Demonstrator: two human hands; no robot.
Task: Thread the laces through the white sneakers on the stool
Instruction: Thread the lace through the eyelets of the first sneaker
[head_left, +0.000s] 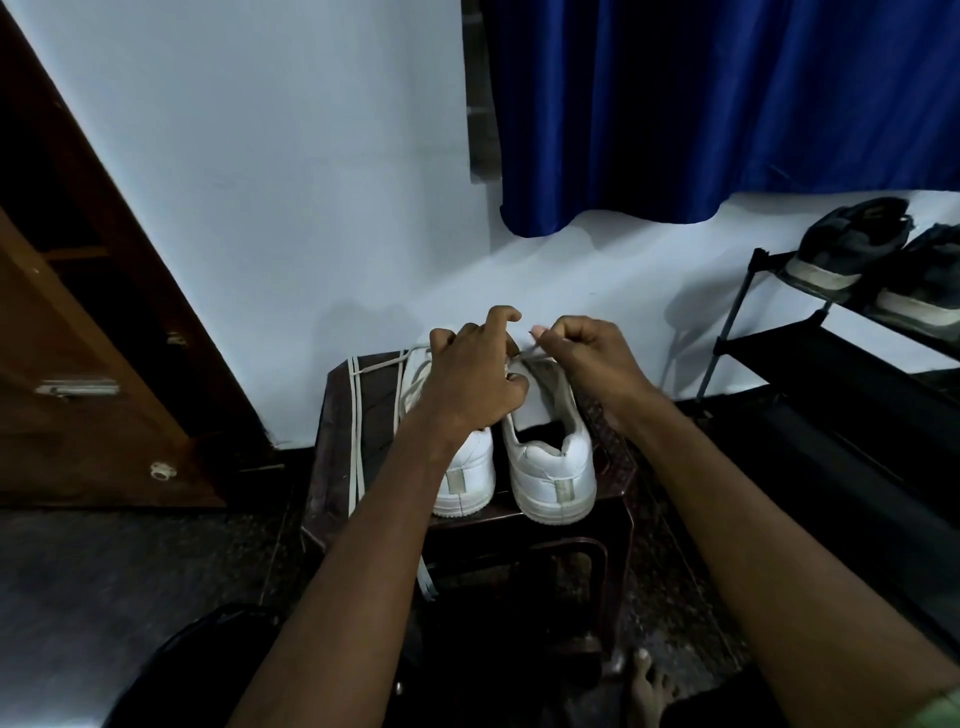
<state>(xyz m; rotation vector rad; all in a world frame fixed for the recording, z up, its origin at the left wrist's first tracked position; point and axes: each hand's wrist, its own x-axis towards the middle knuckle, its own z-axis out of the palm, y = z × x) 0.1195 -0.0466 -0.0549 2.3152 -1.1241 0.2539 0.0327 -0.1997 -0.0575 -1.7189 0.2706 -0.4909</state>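
Observation:
Two white sneakers stand side by side, heels toward me, on a dark brown stool (613, 467). The left sneaker (467, 467) is partly covered by my left forearm. The right sneaker (550, 467) shows its open collar and tongue. My left hand (475, 374) rests on the right sneaker's eyelet area, fingers curled on the shoe's upper. My right hand (587, 358) pinches the end of a white lace (535, 353) above the same shoe. A loose white lace (356, 441) trails across the stool's left side and hangs over its front edge.
A brown wooden door (78, 364) stands at the left. A black shoe rack (831, 353) with dark sneakers (852, 249) is at the right. A blue curtain (727, 104) hangs on the white wall. My bare foot (649, 686) is on the dark floor.

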